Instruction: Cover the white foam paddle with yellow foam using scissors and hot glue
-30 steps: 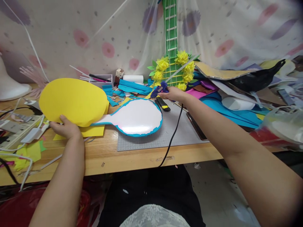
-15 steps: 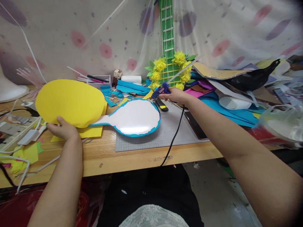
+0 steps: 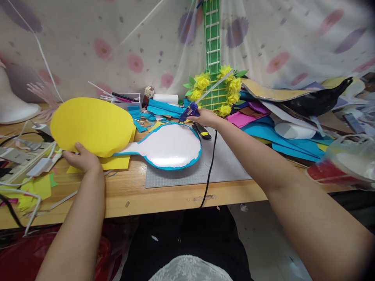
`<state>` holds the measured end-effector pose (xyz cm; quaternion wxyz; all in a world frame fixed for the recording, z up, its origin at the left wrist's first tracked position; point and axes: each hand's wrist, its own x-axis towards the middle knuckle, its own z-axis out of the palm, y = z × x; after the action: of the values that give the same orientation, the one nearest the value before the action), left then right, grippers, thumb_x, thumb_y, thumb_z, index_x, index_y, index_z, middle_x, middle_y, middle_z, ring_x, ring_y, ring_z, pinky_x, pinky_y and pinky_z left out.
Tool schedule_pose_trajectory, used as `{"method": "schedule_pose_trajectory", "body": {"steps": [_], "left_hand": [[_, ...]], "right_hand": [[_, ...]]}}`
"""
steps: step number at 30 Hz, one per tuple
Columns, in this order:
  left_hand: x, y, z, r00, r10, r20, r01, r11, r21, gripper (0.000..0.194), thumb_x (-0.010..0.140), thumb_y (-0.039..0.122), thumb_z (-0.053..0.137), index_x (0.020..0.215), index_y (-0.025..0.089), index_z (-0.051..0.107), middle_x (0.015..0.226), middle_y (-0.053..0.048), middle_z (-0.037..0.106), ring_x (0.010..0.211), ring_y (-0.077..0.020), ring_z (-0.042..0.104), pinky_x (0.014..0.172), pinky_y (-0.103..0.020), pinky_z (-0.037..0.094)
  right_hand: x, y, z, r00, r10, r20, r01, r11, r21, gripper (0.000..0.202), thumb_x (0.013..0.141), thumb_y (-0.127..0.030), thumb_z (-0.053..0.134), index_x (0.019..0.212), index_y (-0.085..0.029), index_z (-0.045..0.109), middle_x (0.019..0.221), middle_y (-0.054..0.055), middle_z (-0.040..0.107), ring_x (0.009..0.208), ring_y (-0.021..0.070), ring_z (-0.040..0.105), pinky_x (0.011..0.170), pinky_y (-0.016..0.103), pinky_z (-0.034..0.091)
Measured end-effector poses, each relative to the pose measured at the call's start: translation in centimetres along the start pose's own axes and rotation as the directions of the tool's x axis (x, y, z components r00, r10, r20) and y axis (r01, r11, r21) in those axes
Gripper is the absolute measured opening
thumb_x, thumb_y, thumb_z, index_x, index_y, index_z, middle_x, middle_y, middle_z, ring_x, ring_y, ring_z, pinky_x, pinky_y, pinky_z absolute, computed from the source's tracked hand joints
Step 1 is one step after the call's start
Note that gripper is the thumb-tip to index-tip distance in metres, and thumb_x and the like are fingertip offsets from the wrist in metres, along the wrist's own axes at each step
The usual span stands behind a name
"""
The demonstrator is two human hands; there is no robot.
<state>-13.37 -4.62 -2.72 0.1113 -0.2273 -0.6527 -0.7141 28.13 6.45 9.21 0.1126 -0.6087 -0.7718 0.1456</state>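
My left hand [image 3: 83, 158] grips the lower edge of a yellow oval sheet [image 3: 92, 125], thumb on top and fingers underneath. The sheet covers part of the handle of a white paddle-shaped piece [image 3: 171, 146] with a ragged blue border. In my right hand [image 3: 203, 118] is a blue glue gun [image 3: 189, 112] with a long glue stick [image 3: 215, 86] poking out of its back. Its nozzle points down at the far rim of the white piece; whether it touches I cannot tell.
Under the white piece lies a grey cutting mat [image 3: 225, 168]; a box cutter [image 3: 202, 131] rests beyond it. A green guitar-shaped craft [image 3: 213, 50] with yellow flowers leans behind. Coloured sheets [image 3: 281, 136] pile up at right, power strips [image 3: 26, 164] at left. The gun's black cord [image 3: 211, 164] crosses the table edge.
My right hand has brought the glue gun left and slightly down to the white piece's far rim. The yellow sheet stays in my left hand; the whole view has shifted a little.
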Motion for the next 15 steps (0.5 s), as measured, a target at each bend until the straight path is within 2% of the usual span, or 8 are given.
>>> {"method": "schedule_pose_trajectory", "body": {"steps": [6, 11, 15], "left_hand": [[-0.2, 0.7, -0.1, 1.0, -0.013, 0.0, 0.013, 1.0, 0.005, 0.014, 0.081, 0.006, 0.047, 0.091, 0.014, 0.042, 0.108, -0.011, 0.057, 0.103, -0.0131, 0.055, 0.096, -0.028, 0.04], [-0.1, 0.5, -0.1, 1.0, -0.005, 0.008, 0.004, 1.0, 0.024, 0.016, 0.081, 0.007, 0.046, 0.094, 0.014, 0.042, 0.111, -0.011, 0.056, 0.105, -0.0131, 0.055, 0.098, -0.028, 0.039], [-0.1, 0.5, -0.1, 1.0, -0.004, 0.014, 0.004, 1.0, -0.006, 0.017, 0.081, 0.008, 0.046, 0.097, 0.013, 0.042, 0.114, -0.013, 0.056, 0.106, -0.0141, 0.054, 0.098, -0.031, 0.039]], "right_hand": [[-0.4, 0.6, -0.5, 0.999, 0.02, 0.036, -0.02, 1.0, -0.013, 0.047, 0.08, -0.055, 0.054, 0.104, -0.015, 0.06, 0.072, 0.006, 0.062, 0.065, 0.0159, 0.056, 0.06, 0.025, 0.04], [-1.9, 1.4, -1.6, 0.993, 0.072, 0.091, -0.072, 0.997, 0.007, 0.044, 0.081, -0.054, 0.054, 0.101, -0.016, 0.06, 0.069, 0.004, 0.06, 0.056, 0.0137, 0.053, 0.052, 0.024, 0.038], [-3.1, 2.5, -2.6, 0.993, 0.066, 0.099, -0.066, 0.998, -0.003, 0.041, 0.08, -0.054, 0.056, 0.099, -0.018, 0.061, 0.071, 0.004, 0.061, 0.057, 0.013, 0.053, 0.053, 0.023, 0.039]]}}
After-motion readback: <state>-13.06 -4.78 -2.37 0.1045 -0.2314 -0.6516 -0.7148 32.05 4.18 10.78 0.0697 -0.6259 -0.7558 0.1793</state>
